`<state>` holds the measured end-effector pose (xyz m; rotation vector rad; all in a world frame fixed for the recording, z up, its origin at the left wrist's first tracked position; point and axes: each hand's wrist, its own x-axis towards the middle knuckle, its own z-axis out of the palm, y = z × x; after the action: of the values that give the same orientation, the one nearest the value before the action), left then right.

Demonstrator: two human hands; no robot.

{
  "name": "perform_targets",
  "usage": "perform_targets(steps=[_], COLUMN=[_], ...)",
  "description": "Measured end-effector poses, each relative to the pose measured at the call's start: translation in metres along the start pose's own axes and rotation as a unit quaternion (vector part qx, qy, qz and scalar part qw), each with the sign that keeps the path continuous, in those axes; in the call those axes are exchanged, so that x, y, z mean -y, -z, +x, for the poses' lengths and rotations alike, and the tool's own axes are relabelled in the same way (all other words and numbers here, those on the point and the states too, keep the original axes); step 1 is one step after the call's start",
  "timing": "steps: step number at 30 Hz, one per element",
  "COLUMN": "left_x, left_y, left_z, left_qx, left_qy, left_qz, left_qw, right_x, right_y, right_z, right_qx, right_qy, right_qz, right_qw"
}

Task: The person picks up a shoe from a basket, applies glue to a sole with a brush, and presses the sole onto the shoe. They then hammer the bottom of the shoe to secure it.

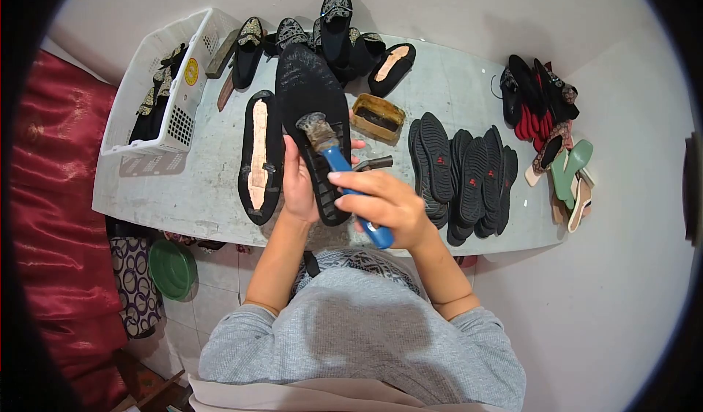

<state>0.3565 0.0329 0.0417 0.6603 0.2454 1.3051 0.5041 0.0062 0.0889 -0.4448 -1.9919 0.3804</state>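
While my left hand (299,181) is clamped on the sole (311,82) above the table's near side, my right hand (388,207) grips the brush (351,181), bristles against the sole. The upper (260,156) lies just left of the sole.

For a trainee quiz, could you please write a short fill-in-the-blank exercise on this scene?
The right hand grips the blue handle of a ____. The left hand holds a sole whose colour is ____. The colour of the plastic basket is ____. The curtain is coloured ____.
Missing words: brush; black; white; red.
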Motion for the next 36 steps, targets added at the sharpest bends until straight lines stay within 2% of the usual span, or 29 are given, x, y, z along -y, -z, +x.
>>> perform_targets(steps=[2,5,6,8,10,12,14,16,17,18,20,24,29,32,34,36], left_x=[-0.003,-0.011,-0.012,-0.016,-0.015,-0.016,-0.013,-0.009,-0.008,-0.009,-0.012,-0.019,-0.019,-0.018,-0.017,-0.010], left_y=[-0.004,0.011,0.016,0.022,0.022,0.020,0.014,0.008,0.006,0.006,0.005,0.024,0.029,0.027,0.025,0.018], left_z=[0.004,0.008,0.008,0.007,0.007,0.006,0.005,0.003,0.002,0.002,0.004,0.006,0.007,0.007,0.006,0.004], left_qx=[-0.049,-0.048,-0.054,-0.044,-0.037,-0.029,0.011,0.016,0.021,0.021,-0.046,-0.026,-0.008,0.013,0.038,0.044], left_qy=[-0.022,-0.051,-0.053,-0.060,-0.058,-0.058,-0.051,-0.037,-0.022,-0.022,-0.030,-0.069,-0.076,-0.067,-0.049,-0.043], left_qz=[0.014,-0.004,-0.052,-0.065,-0.067,-0.067,-0.098,-0.096,-0.094,-0.093,-0.104,-0.114,-0.135,-0.174,-0.201,-0.182], left_qw=[0.998,0.998,0.996,0.995,0.995,0.996,0.994,0.995,0.995,0.995,0.993,0.991,0.988,0.982,0.978,0.981], right_x=[-0.001,-0.005,-0.004,-0.002,-0.003,-0.006,-0.009,-0.008,-0.011,-0.011,-0.009,-0.005,0.001,-0.001,-0.004,-0.007], right_y=[-0.007,-0.007,-0.004,0.001,0.002,0.002,0.002,-0.001,-0.002,-0.002,-0.002,0.002,0.010,0.014,0.009,0.007], right_z=[-0.007,-0.021,-0.025,-0.030,-0.031,-0.029,-0.024,-0.014,-0.013,-0.013,-0.016,-0.026,-0.029,-0.024,-0.021,-0.011], right_qx=[0.004,0.048,0.048,0.073,0.059,-0.002,-0.012,-0.020,0.001,0.000,0.040,0.060,0.084,0.079,-0.045,-0.061], right_qy=[-0.005,-0.029,-0.029,-0.085,-0.091,-0.085,-0.080,-0.041,-0.031,-0.030,-0.036,-0.049,-0.053,-0.075,-0.063,-0.061], right_qz=[0.011,0.089,0.089,0.147,0.162,0.192,0.186,0.083,0.076,0.076,0.084,0.142,0.169,0.208,0.207,0.180], right_qw=[1.000,0.994,0.994,0.983,0.981,0.978,0.979,0.996,0.997,0.997,0.995,0.987,0.981,0.972,0.975,0.980])
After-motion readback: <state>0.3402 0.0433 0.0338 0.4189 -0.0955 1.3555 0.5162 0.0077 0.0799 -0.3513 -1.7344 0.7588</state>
